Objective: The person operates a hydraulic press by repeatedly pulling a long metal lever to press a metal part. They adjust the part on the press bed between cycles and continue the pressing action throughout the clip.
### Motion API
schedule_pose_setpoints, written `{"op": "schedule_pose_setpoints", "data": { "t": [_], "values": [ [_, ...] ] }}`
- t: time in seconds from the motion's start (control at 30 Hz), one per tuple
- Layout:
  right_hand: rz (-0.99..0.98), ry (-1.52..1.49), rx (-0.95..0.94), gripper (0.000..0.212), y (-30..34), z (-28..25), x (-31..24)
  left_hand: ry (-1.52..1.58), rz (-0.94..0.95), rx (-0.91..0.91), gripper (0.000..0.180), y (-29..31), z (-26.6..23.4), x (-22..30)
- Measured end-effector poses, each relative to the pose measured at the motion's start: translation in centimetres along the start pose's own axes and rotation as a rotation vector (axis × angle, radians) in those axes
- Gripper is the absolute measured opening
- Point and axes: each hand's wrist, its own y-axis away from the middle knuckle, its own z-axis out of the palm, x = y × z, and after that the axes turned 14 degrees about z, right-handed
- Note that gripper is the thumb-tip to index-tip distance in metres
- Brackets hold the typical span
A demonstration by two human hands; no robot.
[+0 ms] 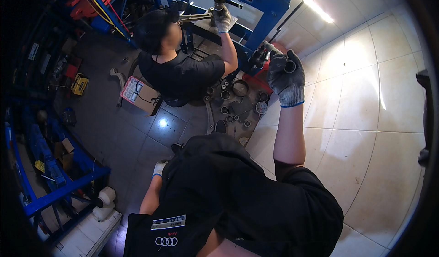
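My right hand (286,81), in a grey-coated work glove, is raised beside the tiled wall. Its fingers are wrapped round a tubular lever (289,66), whose round end faces me. The lever runs toward the side of a blue shop press (270,12). Low on the left, my left hand (159,168) wears a pale glove and lies against my dark-clothed leg; its fingers are mostly hidden. A co-worker's gloved hand (222,20) holds a part under the press ram (220,3), at the end of a metal suspension arm (195,17).
The co-worker (183,74) crouches in front of the press. Metal rings and sleeves (225,95) lie on the floor between us. Another suspension arm (209,115) and an open cardboard box (141,97) are nearby. A blue metal rack (68,195) stands at left.
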Motion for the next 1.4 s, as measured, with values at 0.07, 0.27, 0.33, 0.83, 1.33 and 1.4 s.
{"op": "schedule_pose_setpoints", "data": {
  "t": [0.07,0.27,0.33,0.83,1.33,1.4],
  "values": [
    [0.007,0.003,-0.014,0.035,-0.1,-0.1,0.0,-0.015,0.016,-0.002,0.032,0.0,-0.1,0.3],
    [0.031,0.004,-0.061,0.037,-0.2,-0.4,-0.2,0.069,-0.051,0.032,0.033,0.3,-0.3,1.8],
    [0.036,0.021,-0.058,0.038,-0.2,-0.4,-0.2,0.038,-0.045,0.016,0.033,0.3,-0.5,2.1],
    [0.051,0.006,-0.097,0.034,-0.1,-0.6,0.7,-0.037,-0.064,0.035,0.030,-1.0,-0.9,1.6],
    [0.008,0.440,0.704,0.024,0.7,-6.0,7.2,-0.074,-0.124,0.051,0.034,0.0,-0.8,2.2],
    [0.055,0.446,0.799,0.020,0.3,-6.6,8.6,-0.184,-0.210,0.007,0.036,-1.0,-0.7,1.4]
  ]
}}
